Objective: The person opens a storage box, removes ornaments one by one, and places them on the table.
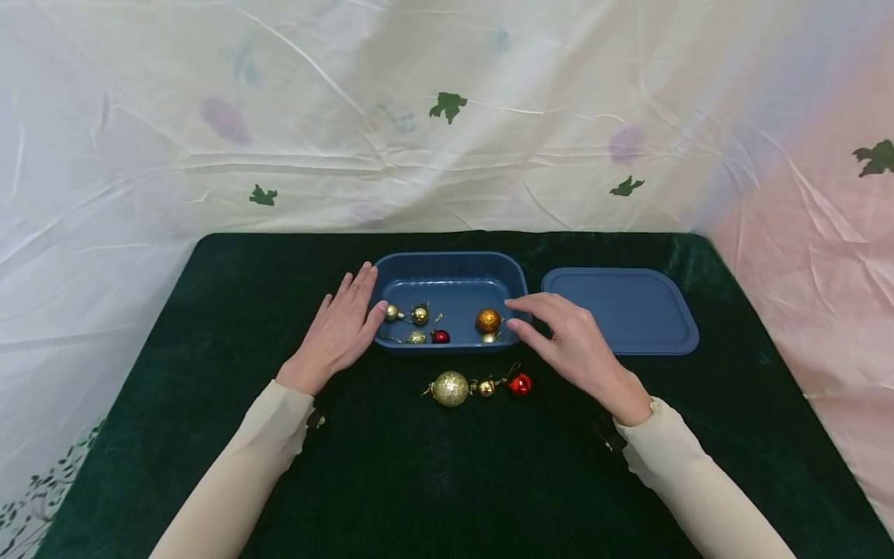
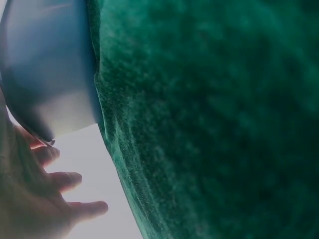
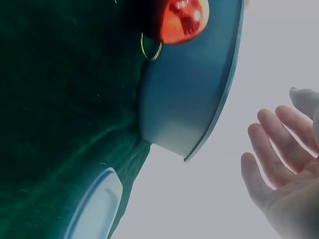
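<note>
My left hand [image 1: 341,328] rests on the left rim of a blue plastic box [image 1: 447,264], its fingers straight. Over the box's right edge hovers my right hand [image 1: 569,338], thumb and fingers apart with nothing between them. Inside the box, on the right, sits an orange glitter ball ornament [image 1: 488,320] with a pale one [image 1: 489,338] beside it. Small gold ornaments [image 1: 420,314] and a dark red ornament [image 1: 440,336] lie on the left. In the right wrist view, the fingers of my right hand [image 3: 289,169] are relaxed and hold nothing.
In front of the box, a large gold glitter ornament [image 1: 450,388], a small gold ball [image 1: 486,387] and a shiny red ball [image 1: 520,383] lie in a row. A flat blue lid [image 1: 621,310] lies to the right. Dark green cloth [image 1: 440,481] covers the table.
</note>
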`<state>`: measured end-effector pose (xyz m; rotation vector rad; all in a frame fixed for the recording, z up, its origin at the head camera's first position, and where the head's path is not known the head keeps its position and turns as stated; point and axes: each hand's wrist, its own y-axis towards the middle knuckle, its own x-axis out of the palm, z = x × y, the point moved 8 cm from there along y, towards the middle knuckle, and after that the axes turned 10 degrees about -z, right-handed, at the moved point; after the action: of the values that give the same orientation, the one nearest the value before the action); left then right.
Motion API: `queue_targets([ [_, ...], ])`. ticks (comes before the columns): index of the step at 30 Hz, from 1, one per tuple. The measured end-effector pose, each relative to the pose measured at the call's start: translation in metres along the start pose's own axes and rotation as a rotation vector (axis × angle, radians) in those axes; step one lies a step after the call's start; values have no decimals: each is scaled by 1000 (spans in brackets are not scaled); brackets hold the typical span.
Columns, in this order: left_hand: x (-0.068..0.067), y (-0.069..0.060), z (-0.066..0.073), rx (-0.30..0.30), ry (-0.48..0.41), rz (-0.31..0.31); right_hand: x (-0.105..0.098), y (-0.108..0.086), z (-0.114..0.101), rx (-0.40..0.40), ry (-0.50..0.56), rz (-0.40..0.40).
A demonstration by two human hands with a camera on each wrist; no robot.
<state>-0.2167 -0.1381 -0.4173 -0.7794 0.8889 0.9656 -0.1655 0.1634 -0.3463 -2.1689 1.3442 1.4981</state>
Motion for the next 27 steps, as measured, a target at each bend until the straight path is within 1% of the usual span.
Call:
queue_targets([
  [3, 1, 1, 0, 2, 0, -5, 2, 9, 2, -8, -9, -26],
  [6, 1, 1, 0, -2, 3, -7, 6, 19, 3, -17, -17, -72],
  [10, 2, 1, 0, -10, 1, -12, 16, 32, 1, -37, -6, -149],
  [15, 4, 1, 0, -24, 9, -19, 31, 47, -2, -39, 45, -260],
  [20, 6, 2, -1, -34, 20, -21, 45, 57, -1, -29, 86, -355],
  [27, 6, 3, -2, -42, 27, -22, 60, 67, -2, -20, 106, -450],
])
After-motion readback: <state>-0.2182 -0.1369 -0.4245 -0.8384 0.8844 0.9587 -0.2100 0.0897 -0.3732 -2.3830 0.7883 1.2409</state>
